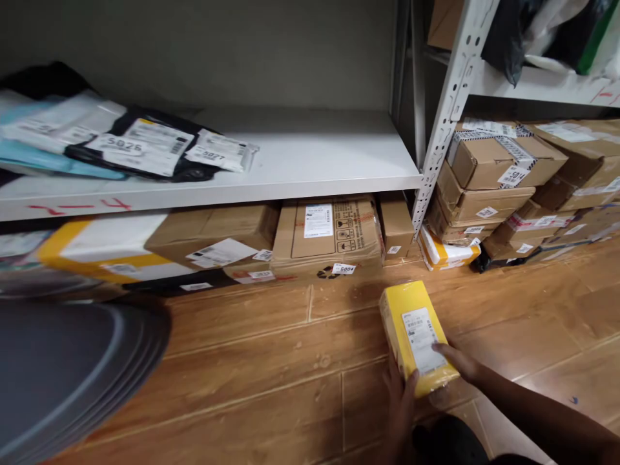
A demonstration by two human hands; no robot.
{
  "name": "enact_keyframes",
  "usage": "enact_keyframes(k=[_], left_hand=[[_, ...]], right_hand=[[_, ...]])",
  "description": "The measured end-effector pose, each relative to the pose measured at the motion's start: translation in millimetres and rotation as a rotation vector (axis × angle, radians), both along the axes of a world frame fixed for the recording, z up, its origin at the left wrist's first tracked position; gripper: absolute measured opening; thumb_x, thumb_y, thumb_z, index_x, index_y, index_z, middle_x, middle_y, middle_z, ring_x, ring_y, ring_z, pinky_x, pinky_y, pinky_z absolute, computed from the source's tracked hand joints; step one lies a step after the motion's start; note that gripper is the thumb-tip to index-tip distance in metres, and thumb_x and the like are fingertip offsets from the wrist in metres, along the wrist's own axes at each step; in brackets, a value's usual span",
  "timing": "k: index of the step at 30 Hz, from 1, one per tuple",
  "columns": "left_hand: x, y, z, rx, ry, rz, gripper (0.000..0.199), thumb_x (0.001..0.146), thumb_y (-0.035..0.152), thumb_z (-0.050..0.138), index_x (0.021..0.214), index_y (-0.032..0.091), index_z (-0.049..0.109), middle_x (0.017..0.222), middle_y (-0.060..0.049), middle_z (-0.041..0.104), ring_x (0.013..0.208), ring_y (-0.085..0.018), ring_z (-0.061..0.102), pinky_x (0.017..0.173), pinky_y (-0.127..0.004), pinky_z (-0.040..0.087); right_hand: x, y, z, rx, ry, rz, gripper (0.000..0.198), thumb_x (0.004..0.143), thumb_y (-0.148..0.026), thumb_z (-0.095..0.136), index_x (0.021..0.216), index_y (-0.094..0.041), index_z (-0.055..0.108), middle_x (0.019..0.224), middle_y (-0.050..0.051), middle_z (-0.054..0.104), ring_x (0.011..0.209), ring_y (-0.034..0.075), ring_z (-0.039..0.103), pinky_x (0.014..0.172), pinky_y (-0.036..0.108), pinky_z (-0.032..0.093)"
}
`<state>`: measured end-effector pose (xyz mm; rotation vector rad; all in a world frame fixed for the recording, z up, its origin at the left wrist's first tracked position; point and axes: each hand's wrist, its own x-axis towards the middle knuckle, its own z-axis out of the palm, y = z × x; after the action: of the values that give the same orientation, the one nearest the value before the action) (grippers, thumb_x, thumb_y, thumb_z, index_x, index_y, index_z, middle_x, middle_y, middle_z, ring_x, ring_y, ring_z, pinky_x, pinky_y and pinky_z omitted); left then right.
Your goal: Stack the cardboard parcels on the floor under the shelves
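Yellow parcel (416,336) sits low over the wood floor (271,361), left hand (401,403) cupping its near end, right hand (458,361) fingers lying flat on the label. Nothing clamps the far end beyond the fingertips; the glossy wrap may slide forward out of this loose hold.

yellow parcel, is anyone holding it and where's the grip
Yes. Both hands hold the yellow parcel at its near end: the left hand under the near left corner, the right hand with fingers lying over the near right edge by the label.

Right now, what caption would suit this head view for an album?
Both hands, left and right, hold a yellow parcel above the wood floor, before shelves stacked with boxes.
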<state>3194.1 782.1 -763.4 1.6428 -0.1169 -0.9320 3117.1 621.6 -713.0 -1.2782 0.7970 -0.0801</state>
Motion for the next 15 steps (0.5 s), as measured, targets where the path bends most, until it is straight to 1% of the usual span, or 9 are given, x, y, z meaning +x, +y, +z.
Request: enact_keyframes(k=[2, 4, 6, 8, 9, 11, 13, 14, 15], left_hand=[[-8, 11, 18.7, -0.064, -0.012, 0.059, 0.090, 0.085, 0.057, 0.057, 0.161, 0.017, 0.032, 0.167, -0.019, 0.029, 0.159, -0.032, 0.027, 0.124, -0.039, 0.036], [-8, 25, 44.7, -0.138, -0.008, 0.046, 0.094, 0.084, 0.052, 0.061, 0.165, 0.021, 0.025, 0.172, -0.015, 0.020, 0.162, -0.032, 0.020, 0.125, -0.039, 0.035], [-5, 34, 76.9, -0.193, -0.030, 0.020, 0.098, 0.083, 0.048, 0.065, 0.167, 0.026, 0.019, 0.174, -0.011, 0.017, 0.162, -0.033, 0.020, 0.125, -0.039, 0.037], [1, 35, 112.8, -0.240, -0.123, 0.054, 0.102, 0.085, 0.049, 0.066, 0.169, 0.029, 0.011, 0.175, -0.010, 0.014, 0.160, -0.035, 0.025, 0.121, -0.042, 0.043], [5, 32, 131.4, -0.264, -0.207, 0.094, 0.102, 0.087, 0.049, 0.065, 0.169, 0.031, 0.007, 0.176, -0.009, 0.011, 0.159, -0.035, 0.026, 0.119, -0.043, 0.046], [20, 20, 167.6, -0.275, -0.442, 0.157, 0.095, 0.094, 0.049, 0.060, 0.168, 0.037, 0.003, 0.177, -0.007, 0.001, 0.161, -0.035, 0.022, 0.118, -0.048, 0.047], [48, 4, 199.0, -0.194, -0.713, 0.161, 0.091, 0.093, 0.050, 0.064, 0.167, 0.043, 0.012, 0.178, -0.005, -0.004, 0.162, -0.037, 0.015, 0.121, -0.056, 0.041], [67, -2, 211.4, -0.121, -0.821, 0.150, 0.092, 0.090, 0.053, 0.069, 0.166, 0.042, 0.019, 0.178, -0.007, -0.004, 0.161, -0.041, 0.015, 0.123, -0.061, 0.035], [89, -8, 221.0, -0.035, -0.888, 0.145, 0.095, 0.086, 0.057, 0.073, 0.166, 0.039, 0.025, 0.177, -0.010, -0.002, 0.161, -0.044, 0.014, 0.124, -0.066, 0.029]], right_hand=[[-6, 1, 9, 0.048, -0.056, -0.040, 0.059, 0.067, -0.061, 0.079, 0.117, -0.033, 0.071, 0.114, 0.011, 0.079, 0.110, 0.041, 0.074, 0.099, 0.063, 0.058], [-8, 0, 26, 0.054, -0.113, -0.072, 0.070, 0.066, -0.052, 0.083, 0.131, -0.032, 0.066, 0.125, 0.010, 0.076, 0.119, 0.040, 0.071, 0.104, 0.064, 0.054], [-2, -2, 52, 0.018, -0.165, -0.075, 0.073, 0.069, -0.048, 0.083, 0.136, -0.032, 0.064, 0.130, 0.009, 0.075, 0.122, 0.039, 0.069, 0.104, 0.061, 0.055], [16, -9, 85, -0.021, -0.243, -0.056, 0.070, 0.069, -0.044, 0.084, 0.136, -0.033, 0.066, 0.133, 0.007, 0.073, 0.124, 0.037, 0.068, 0.101, 0.055, 0.057], [32, -14, 102, -0.040, -0.294, -0.046, 0.069, 0.068, -0.042, 0.085, 0.134, -0.033, 0.067, 0.134, 0.005, 0.073, 0.124, 0.036, 0.068, 0.100, 0.052, 0.057], [76, -27, 133, -0.048, -0.414, -0.037, 0.069, 0.061, -0.037, 0.088, 0.128, -0.033, 0.071, 0.130, 0.001, 0.075, 0.120, 0.033, 0.069, 0.098, 0.045, 0.058], [131, -40, 154, -0.015, -0.492, -0.050, 0.065, 0.056, -0.036, 0.089, 0.119, -0.032, 0.074, 0.121, -0.002, 0.077, 0.110, 0.029, 0.072, 0.091, 0.038, 0.058], [158, -44, 159, 0.011, -0.491, -0.062, 0.058, 0.058, -0.040, 0.088, 0.114, -0.030, 0.075, 0.115, -0.002, 0.079, 0.103, 0.027, 0.073, 0.085, 0.036, 0.058], [183, -46, 161, 0.045, -0.482, -0.070, 0.053, 0.059, -0.044, 0.087, 0.108, -0.027, 0.076, 0.107, -0.001, 0.080, 0.097, 0.026, 0.073, 0.081, 0.034, 0.058]])
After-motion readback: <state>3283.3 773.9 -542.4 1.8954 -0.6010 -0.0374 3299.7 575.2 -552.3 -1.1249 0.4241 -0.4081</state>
